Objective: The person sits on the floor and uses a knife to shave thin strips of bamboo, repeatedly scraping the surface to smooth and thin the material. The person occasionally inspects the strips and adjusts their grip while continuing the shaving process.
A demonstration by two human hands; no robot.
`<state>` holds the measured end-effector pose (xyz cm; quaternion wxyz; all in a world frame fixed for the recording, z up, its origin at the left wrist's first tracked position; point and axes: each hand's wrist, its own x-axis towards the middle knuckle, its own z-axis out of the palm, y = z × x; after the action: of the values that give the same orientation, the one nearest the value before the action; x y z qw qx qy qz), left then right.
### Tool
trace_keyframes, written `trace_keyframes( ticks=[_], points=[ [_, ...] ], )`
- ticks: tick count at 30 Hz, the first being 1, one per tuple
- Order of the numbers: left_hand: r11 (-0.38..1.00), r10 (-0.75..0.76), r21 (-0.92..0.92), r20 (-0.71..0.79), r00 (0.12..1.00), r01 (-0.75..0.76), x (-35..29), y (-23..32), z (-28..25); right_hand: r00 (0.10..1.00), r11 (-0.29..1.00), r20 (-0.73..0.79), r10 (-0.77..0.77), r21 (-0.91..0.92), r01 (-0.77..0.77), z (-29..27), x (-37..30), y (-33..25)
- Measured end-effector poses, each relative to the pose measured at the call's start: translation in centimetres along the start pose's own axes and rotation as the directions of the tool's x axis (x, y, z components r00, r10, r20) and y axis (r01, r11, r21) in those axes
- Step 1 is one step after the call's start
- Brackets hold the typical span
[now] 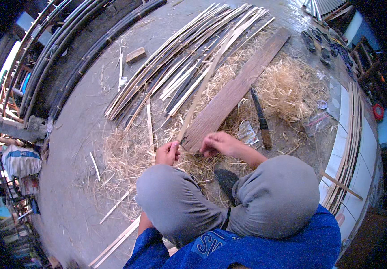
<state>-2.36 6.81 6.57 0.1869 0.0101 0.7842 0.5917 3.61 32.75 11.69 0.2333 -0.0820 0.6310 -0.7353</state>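
Left hand [169, 154]: fingers are pinching the near end of a pale strip [197, 99], thumb side up. Right hand [219, 143]: fingers are curling in over the near end of a brown plank [242, 85]; whether they are grasping anything is hidden, cannot tell.

Key relation: the strip is running away from the left fingers, ahead and slanting right, its long axis lying roughly along the plank's left edge. The left hand is nearer, being on the strip; the right fingers are sitting just to the right of that pinched end, apart from it. The plank is stretching ahead and right of both hands on much the same slant.

Around: a dark knife-like tool [260, 117] is lying ahead and right of the right fingers, past the plank's right edge. A heap of curly shavings [287, 92] is spreading beyond it; more litter is lying under and left of the left fingers. A spread of loose strips [157, 67] is lying ahead of the left fingers, with a small wood block [135, 54] resting farther left on the grey floor [77, 148]. Far right of the right fingers, another strip bundle [352, 134] is lying along white tiles [339, 139].
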Motion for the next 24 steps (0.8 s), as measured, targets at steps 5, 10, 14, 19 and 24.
trace_keyframes(
  ticks=[5, 10, 14, 19, 24],
  points=[
    [0.988, 0.084, 0.135, -0.095, 0.992, -0.071, 4.0, 0.4, -2.4, 0.906, 0.991, 0.405, 0.119, 0.005, -0.132, 0.3, -3.3, -2.0],
    [0.895, 0.236, 0.418, -0.139, 0.962, -0.159, 3.2, 1.6, -6.0, 0.983, 0.984, -0.086, -0.160, 0.068, 0.166, -7.6, -5.4, -1.0],
    [0.894, 0.126, 0.431, 0.026, 0.992, -0.124, 1.7, -0.7, -4.4, 0.525, 0.911, -0.851, 0.015, 0.228, 0.343, -15.0, -8.5, 0.8],
    [0.917, -0.118, 0.397, 0.176, 0.977, 0.039, -2.4, -8.1, -4.1, 0.557, 0.289, -0.824, -0.105, -0.561, -0.776, -15.3, -10.6, 13.1],
    [0.925, -0.368, 0.196, 0.260, 0.893, 0.325, -4.7, -5.9, -4.2, 0.446, 0.690, -0.891, -0.080, -0.372, -0.620, -14.7, -11.2, 11.5]
  ],
)
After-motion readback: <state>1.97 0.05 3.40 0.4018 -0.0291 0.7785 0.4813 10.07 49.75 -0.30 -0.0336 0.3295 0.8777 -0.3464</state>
